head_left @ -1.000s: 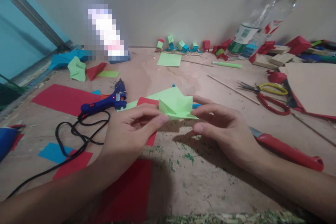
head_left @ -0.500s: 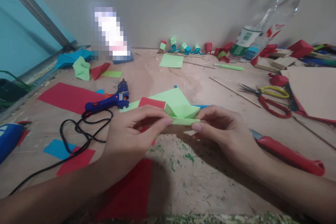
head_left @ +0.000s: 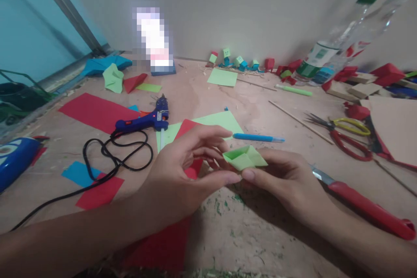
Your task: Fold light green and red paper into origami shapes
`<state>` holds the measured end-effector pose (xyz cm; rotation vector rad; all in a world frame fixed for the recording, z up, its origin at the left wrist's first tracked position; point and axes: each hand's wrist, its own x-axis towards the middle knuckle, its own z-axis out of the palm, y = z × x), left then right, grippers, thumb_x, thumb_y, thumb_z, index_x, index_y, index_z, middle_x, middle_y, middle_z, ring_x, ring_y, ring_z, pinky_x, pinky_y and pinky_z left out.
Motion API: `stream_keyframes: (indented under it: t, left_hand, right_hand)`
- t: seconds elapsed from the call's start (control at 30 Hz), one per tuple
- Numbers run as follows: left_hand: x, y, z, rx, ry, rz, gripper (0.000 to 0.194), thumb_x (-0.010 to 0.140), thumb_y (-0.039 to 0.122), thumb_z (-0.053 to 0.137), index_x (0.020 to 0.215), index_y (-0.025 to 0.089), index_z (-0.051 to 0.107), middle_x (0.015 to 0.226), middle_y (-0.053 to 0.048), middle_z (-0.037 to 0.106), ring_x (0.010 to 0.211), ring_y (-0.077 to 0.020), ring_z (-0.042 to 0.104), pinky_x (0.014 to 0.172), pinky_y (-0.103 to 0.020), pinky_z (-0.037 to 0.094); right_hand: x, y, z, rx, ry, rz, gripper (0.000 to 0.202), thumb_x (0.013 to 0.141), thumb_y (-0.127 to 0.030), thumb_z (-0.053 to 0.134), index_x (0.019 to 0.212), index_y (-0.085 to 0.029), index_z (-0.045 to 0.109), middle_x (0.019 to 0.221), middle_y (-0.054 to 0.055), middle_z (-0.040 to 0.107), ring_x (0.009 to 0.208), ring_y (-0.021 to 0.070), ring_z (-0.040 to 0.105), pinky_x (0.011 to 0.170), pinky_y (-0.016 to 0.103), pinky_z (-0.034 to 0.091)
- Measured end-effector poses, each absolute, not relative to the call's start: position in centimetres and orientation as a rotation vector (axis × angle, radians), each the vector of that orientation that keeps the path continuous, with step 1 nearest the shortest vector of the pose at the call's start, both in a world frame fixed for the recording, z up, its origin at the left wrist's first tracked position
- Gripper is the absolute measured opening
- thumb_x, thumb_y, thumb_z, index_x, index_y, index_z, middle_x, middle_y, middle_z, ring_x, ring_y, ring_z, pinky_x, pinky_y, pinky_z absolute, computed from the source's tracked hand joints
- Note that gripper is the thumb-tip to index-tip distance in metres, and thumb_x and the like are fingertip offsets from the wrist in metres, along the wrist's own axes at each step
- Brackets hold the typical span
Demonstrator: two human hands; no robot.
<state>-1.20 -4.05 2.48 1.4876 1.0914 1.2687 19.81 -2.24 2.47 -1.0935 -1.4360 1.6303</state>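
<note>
A small folded piece of light green paper (head_left: 246, 159) is pinched between the thumb and fingers of my right hand (head_left: 282, 178). Its folds stand up like a shallow open box. My left hand (head_left: 190, 160) is just to its left, thumb and fingers spread apart in a curve around that side; the thumb tip is close to the paper's lower edge. Under and behind my left hand lie a red paper strip (head_left: 188, 126) and a larger light green sheet (head_left: 218, 118). A blue pen (head_left: 257, 137) rests right behind the folded paper.
On the left are a blue glue gun (head_left: 143, 122) with its looped black cord (head_left: 119, 163) and red paper (head_left: 94, 110). To the right lie a red-handled knife (head_left: 368, 206), scissors (head_left: 345, 132) and a thin stick (head_left: 299, 121). Bottles (head_left: 317, 61) and small paper figures (head_left: 240, 61) stand at the back.
My left hand has let go of the folded green paper and opened. The paper has turned and tilted in my right hand, showing its inner folds. The whole view has shifted slightly.
</note>
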Motion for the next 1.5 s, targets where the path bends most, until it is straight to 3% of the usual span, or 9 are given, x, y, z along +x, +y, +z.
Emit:
stream_keyframes:
  t: [0.2,0.53,0.73,0.8,0.9,1.03,1.27,1.4,1.5]
  left_hand:
    - [-1.13,-3.66,3.29,1.56,1.155,1.146,0.007,0.079,0.018,0.083,0.082,0.022,0.079,0.083,0.0,0.081,0.074,-0.0172,0.077,0.059,-0.021,0.064]
    - [-1.24,-3.66,3.13,1.771,1.163,1.183,0.006,0.081,0.023,0.083,0.086,0.024,0.082,0.084,0.001,0.081,0.07,-0.0153,0.075,0.055,-0.021,0.06]
    - [-1.19,-3.68,3.13,1.733,1.222,1.124,0.013,0.084,0.019,0.077,0.095,0.022,0.083,0.09,0.0,0.082,0.079,-0.0149,0.077,0.06,-0.017,0.06]
    - [-1.18,-3.72,3.06,1.729,1.199,1.08,0.017,0.087,0.016,0.072,0.099,0.023,0.083,0.096,0.0,0.082,0.088,-0.0151,0.077,0.065,-0.016,0.06]
    - [-1.12,-3.84,2.92,1.678,1.157,1.05,0.023,0.087,0.017,0.07,0.105,0.024,0.082,0.102,0.001,0.082,0.092,-0.015,0.077,0.072,-0.017,0.062]
    - [-1.09,-3.94,2.79,1.513,1.146,1.037,0.033,0.084,0.02,0.071,0.116,0.026,0.081,0.109,0.0,0.082,0.089,-0.0167,0.078,0.069,-0.019,0.065]
    - [-1.13,-3.81,2.86,1.381,1.083,0.982,0.039,0.083,0.017,0.071,0.119,0.031,0.078,0.106,0.003,0.082,0.083,-0.0151,0.078,0.069,-0.02,0.066]
    - [-1.12,-3.65,2.99,1.412,1.147,1.067,0.032,0.078,0.019,0.082,0.108,0.028,0.076,0.097,0.003,0.08,0.082,-0.0145,0.076,0.066,-0.017,0.063]
    - [-1.46,-3.41,3.11,1.562,1.142,1.088,0.014,0.08,0.02,0.082,0.09,0.025,0.075,0.097,0.003,0.078,0.085,-0.0131,0.075,0.068,-0.015,0.061]
  right_hand:
    - [19.73,-2.43,2.51,-1.119,-1.494,1.601,0.018,0.078,-0.031,0.09,0.095,-0.028,0.086,0.085,0.003,0.081,0.074,0.021,0.071,0.068,0.031,0.059]
    - [19.77,-2.64,2.97,-1.104,-1.749,1.328,0.01,0.09,-0.026,0.079,0.097,-0.026,0.085,0.086,0.001,0.082,0.076,0.0191,0.073,0.07,0.028,0.058]
    - [19.67,-2.69,2.66,-1.049,-1.758,1.378,0.037,0.082,-0.024,0.087,0.118,-0.03,0.081,0.108,0.001,0.083,0.098,0.0222,0.076,0.087,0.031,0.06]
    - [19.69,-2.72,2.62,-1.009,-1.705,1.421,0.035,0.083,-0.028,0.086,0.118,-0.031,0.081,0.113,0.001,0.082,0.104,0.0221,0.075,0.092,0.031,0.058]
    - [19.85,-2.72,2.55,-1.039,-1.624,1.498,0.015,0.093,-0.035,0.075,0.104,-0.028,0.083,0.097,0.001,0.081,0.091,0.0188,0.073,0.083,0.029,0.057]
    - [20.09,-2.57,2.33,-1.167,-1.545,1.552,0.019,0.089,-0.037,0.079,0.08,-0.02,0.079,0.073,-0.001,0.067,0.068,0.0142,0.059,0.065,0.026,0.049]
    - [20.31,-2.49,2.03,-1.23,-1.565,1.475,0.026,0.092,-0.042,0.073,0.08,-0.019,0.076,0.071,0.001,0.064,0.069,0.0159,0.057,0.062,0.026,0.046]
    - [20.31,-2.59,2.17,-1.243,-1.659,1.33,0.027,0.094,-0.038,0.071,0.076,-0.018,0.075,0.068,-0.001,0.061,0.063,0.0129,0.051,0.057,0.024,0.042]
    - [20.29,-2.56,2.22,-1.241,-1.712,1.239,0.025,0.094,-0.035,0.07,0.077,-0.018,0.075,0.067,-0.001,0.061,0.062,0.0127,0.05,0.057,0.024,0.041]
